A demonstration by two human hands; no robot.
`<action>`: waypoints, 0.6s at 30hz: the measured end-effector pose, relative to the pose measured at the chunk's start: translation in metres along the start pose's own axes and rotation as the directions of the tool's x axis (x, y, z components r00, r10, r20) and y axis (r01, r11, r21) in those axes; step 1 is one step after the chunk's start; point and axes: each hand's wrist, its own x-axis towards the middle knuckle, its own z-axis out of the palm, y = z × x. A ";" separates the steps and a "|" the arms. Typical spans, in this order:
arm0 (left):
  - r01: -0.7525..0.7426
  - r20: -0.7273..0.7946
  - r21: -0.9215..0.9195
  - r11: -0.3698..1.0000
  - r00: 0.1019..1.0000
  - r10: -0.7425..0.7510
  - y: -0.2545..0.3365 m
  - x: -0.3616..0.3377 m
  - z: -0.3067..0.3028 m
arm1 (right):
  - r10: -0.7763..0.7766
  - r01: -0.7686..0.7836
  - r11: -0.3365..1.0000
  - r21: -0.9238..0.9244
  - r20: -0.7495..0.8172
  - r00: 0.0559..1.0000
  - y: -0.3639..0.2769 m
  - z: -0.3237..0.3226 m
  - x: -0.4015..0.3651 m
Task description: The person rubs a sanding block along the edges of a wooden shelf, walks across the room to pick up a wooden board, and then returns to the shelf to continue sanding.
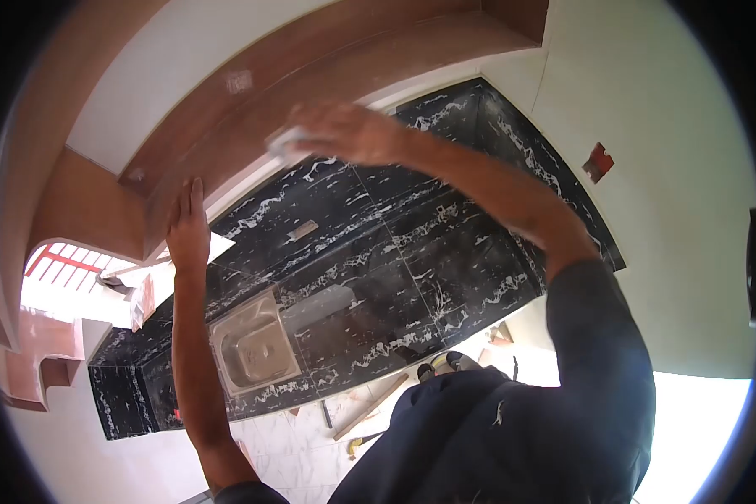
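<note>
My right hand (349,132) reaches across to the lower edge of a reddish-brown shelf (344,63), its fingers closed around a whitish pad (287,145). Motion blurs both, and I cannot tell what the pad is made of. The pad overlaps the shelf's pale front edge in this view. Farther left, my left hand (190,220) lies against the corner of the brown shelf, fingers stretched out and nothing in them. Under both arms runs a counter and backsplash of black tile with white veins (378,294).
A steel sink (254,343) is set into the counter. A barred window (63,267) is at the left. In the right wall sits a reddish recess (598,163). A wooden strip (370,409) and tools lie on the pale floor tiles near my feet.
</note>
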 end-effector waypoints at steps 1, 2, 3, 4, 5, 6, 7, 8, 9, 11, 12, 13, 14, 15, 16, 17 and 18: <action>0.016 0.004 0.016 1.000 1.000 -0.017 0.003 -0.004 0.002 | 0.011 -0.011 0.999 -0.040 0.009 1.000 0.036 -0.023 -0.049; 0.021 0.002 0.035 0.999 1.000 -0.021 0.007 0.000 -0.002 | 0.031 -0.030 0.996 -0.089 0.012 0.999 0.073 -0.056 -0.106; 0.024 -0.001 0.058 0.998 1.000 -0.024 0.009 0.004 -0.003 | 0.063 -0.051 0.989 -0.139 0.086 0.994 0.085 -0.084 -0.131; 0.032 -0.013 0.066 0.997 0.999 -0.031 0.011 0.007 0.000 | 0.091 -0.060 0.979 -0.193 0.157 0.983 0.094 -0.103 -0.134; 0.034 -0.018 0.075 0.997 0.999 -0.033 0.013 0.007 0.001 | 0.076 -0.057 0.987 -0.148 0.126 0.989 0.092 -0.096 -0.127; 0.029 -0.013 0.086 0.996 1.000 -0.028 0.013 0.004 -0.002 | 0.072 -0.063 0.993 -0.095 0.094 0.993 0.081 -0.076 -0.117; 0.031 0.000 0.093 0.995 1.000 -0.031 0.011 0.003 -0.003 | 0.061 -0.059 0.997 -0.048 0.057 0.996 0.071 -0.057 -0.094; 0.033 0.004 0.097 0.995 0.999 -0.034 0.011 0.004 -0.001 | 0.063 -0.059 0.990 0.130 -0.026 0.998 0.048 -0.029 -0.059; 0.026 0.017 0.097 0.995 0.999 -0.028 0.010 0.004 -0.001 | 0.013 -0.009 0.998 -0.063 0.064 0.998 0.028 -0.015 -0.026; -0.001 0.018 0.039 0.999 1.000 0.000 0.006 0.002 -0.004 | 0.007 -0.006 1.000 0.029 -0.038 0.999 0.014 -0.004 -0.006; -0.006 0.008 0.012 1.000 1.000 0.005 0.003 0.004 -0.002 | -0.006 0.011 0.998 0.069 -0.073 0.997 0.018 -0.006 -0.006; 0.000 0.038 0.028 1.000 0.999 -0.001 0.001 0.002 -0.001 | 0.031 -0.028 0.997 0.075 -0.043 0.999 0.032 -0.018 -0.024; -0.001 0.038 0.027 1.000 0.999 0.000 0.003 -0.002 -0.004 | 0.069 -0.068 0.994 0.080 -0.011 0.998 0.056 -0.040 -0.057; 0.002 0.025 0.024 1.000 1.000 -0.003 0.006 0.002 -0.007 | 0.077 -0.076 0.996 0.042 -0.027 0.997 0.081 -0.070 -0.097; 0.009 0.005 0.023 1.000 1.000 -0.009 0.008 0.006 -0.005 | 0.078 -0.078 0.997 -0.001 -0.046 0.996 0.103 -0.092 -0.124; 0.026 0.005 0.037 0.999 1.000 -0.026 0.010 0.009 -0.002 | 0.070 -0.070 0.997 -0.037 -0.008 0.998 0.113 -0.099 -0.127; 0.041 0.011 0.049 0.998 0.999 -0.042 0.013 0.009 0.001 | 0.067 -0.064 0.996 -0.068 0.032 0.997 0.118 -0.105 -0.131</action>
